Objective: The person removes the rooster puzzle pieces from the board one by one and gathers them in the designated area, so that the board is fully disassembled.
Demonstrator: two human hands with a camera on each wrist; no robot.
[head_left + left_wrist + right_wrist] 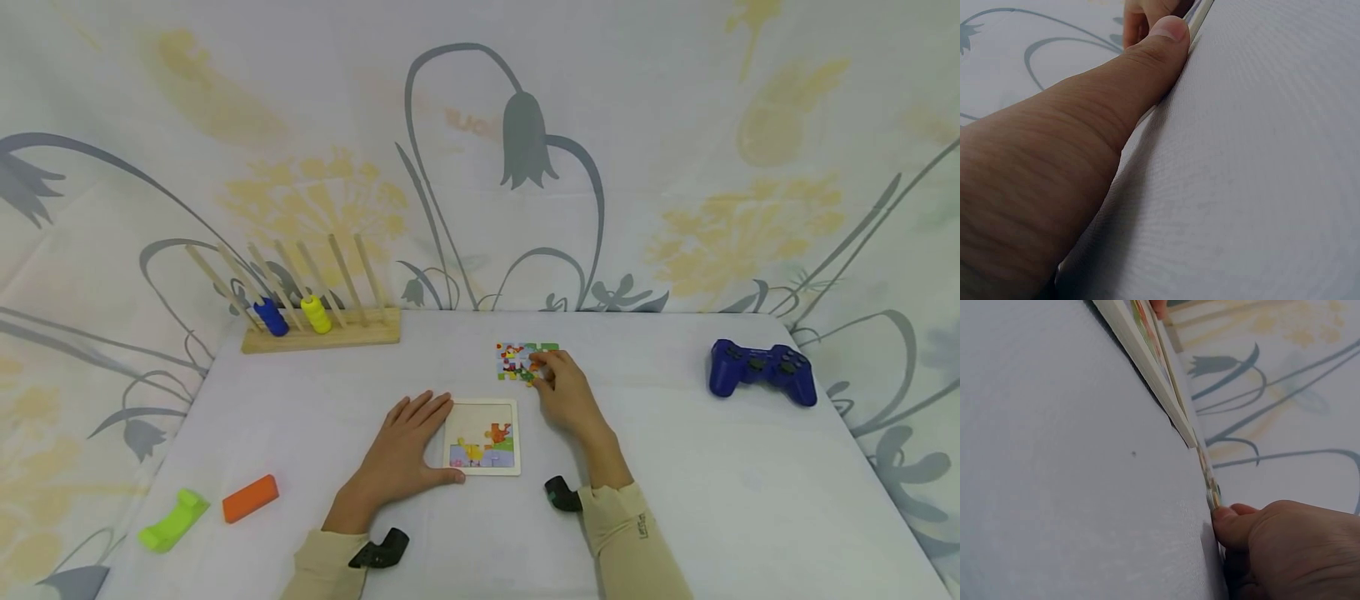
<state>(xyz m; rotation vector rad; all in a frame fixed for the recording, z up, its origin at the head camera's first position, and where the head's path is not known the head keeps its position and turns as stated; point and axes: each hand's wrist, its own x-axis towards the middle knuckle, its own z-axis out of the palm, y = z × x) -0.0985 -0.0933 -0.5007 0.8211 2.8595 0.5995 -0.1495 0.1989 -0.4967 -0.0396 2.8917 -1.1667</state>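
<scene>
A square puzzle tray (517, 437) with a pale rim lies in front of me, its lower part filled with colourful jigsaw pieces (498, 457). My left hand (405, 442) lies spread along the tray's left side, fingers straight, the thumb at its near corner. Beyond the tray sits a cluster of loose jigsaw pieces (510, 367), partly hidden by my right hand (566, 396). The right thumb and index finger pinch a puzzle piece at that cluster's right side. In the right wrist view, the right hand (1291, 544) shows its thumb against the thin pieces past the tray's corner.
At the back left stands a wooden peg rack (322, 336) with blue rings (271, 317) and yellow rings (316, 314). A blue game controller (761, 371) lies far right. Near the left edge are a green curved block (174, 522) and an orange block (251, 498).
</scene>
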